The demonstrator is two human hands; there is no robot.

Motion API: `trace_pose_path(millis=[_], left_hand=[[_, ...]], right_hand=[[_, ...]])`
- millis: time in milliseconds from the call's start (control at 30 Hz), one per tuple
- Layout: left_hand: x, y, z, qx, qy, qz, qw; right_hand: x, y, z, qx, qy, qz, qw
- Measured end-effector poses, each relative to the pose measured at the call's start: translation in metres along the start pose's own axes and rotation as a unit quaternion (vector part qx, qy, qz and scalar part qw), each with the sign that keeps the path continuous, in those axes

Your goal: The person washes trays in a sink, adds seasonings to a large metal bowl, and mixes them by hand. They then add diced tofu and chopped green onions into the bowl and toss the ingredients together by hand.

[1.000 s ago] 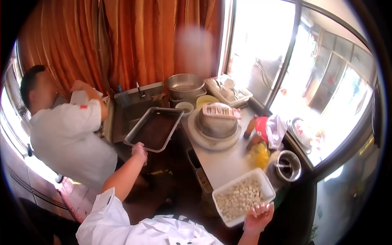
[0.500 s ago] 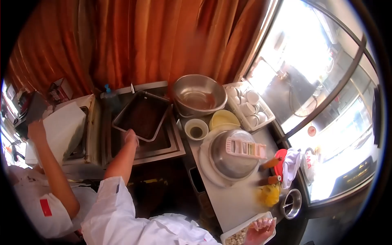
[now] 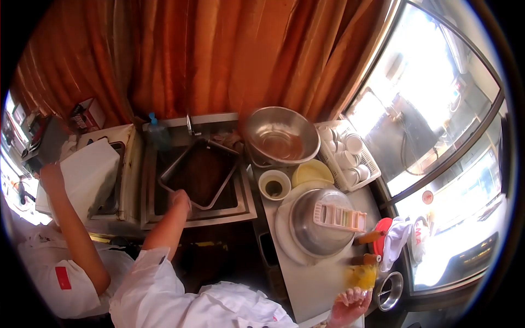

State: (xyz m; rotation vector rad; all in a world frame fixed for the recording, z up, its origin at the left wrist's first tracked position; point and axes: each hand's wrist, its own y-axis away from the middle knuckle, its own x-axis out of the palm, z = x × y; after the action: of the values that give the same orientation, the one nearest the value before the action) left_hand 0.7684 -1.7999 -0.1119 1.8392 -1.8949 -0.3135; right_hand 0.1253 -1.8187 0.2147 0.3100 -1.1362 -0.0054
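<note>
My left hand (image 3: 180, 202), in a clear glove, grips the near edge of a dark rectangular tray (image 3: 200, 174), tilted over the sink (image 3: 240, 203). My right hand (image 3: 351, 304), also gloved, is at the lower right with its fingers curled, above the edge of a white container (image 3: 314, 321) that is mostly cut off by the frame. Whether it holds something is hidden. Just above this hand lies a yellow bag (image 3: 363, 276).
On the counter (image 3: 301, 284) sit a steel bowl (image 3: 282, 136), an upturned metal bowl (image 3: 320, 232) with a pink slotted holder (image 3: 340, 217) on it, and a basket of cups (image 3: 372, 171). At left, a co-worker's arm (image 3: 76, 229) reaches to a white sheet (image 3: 82, 175).
The view has swung down and to the left. The dark tray, held in my left hand, is now over the sink. The white container has mostly left the frame at the bottom.
</note>
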Motion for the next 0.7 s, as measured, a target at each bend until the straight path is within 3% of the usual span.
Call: trace_pose_path(millis=[100,233,333,467,567,700], left_hand=[[-0.012,0.026,0.001,-0.051,0.008,-0.055,0.997],[-0.021,0.045,-0.006,-0.035,-0.053,-0.132,0.989],[-0.020,0.047,-0.012,-0.047,-0.088,-0.038,0.994],[-0.027,-0.014,0.033,-0.101,-0.116,0.000,0.988],[-0.041,0.009,0.033,-0.052,0.109,0.075,0.990],[-0.033,0.014,0.040,-0.113,0.061,0.091,0.988]], right_hand=[[-0.010,-0.001,0.007,-0.005,-0.014,0.013,1.000],[-0.010,0.000,0.005,-0.019,-0.018,0.000,1.000],[-0.005,-0.001,0.005,-0.025,-0.008,-0.003,1.000],[0.013,-0.004,-0.005,-0.012,0.005,-0.013,1.000],[0.014,-0.005,-0.005,-0.025,0.036,-0.026,0.999],[-0.013,-0.013,-0.012,-0.081,0.065,0.021,0.994]])
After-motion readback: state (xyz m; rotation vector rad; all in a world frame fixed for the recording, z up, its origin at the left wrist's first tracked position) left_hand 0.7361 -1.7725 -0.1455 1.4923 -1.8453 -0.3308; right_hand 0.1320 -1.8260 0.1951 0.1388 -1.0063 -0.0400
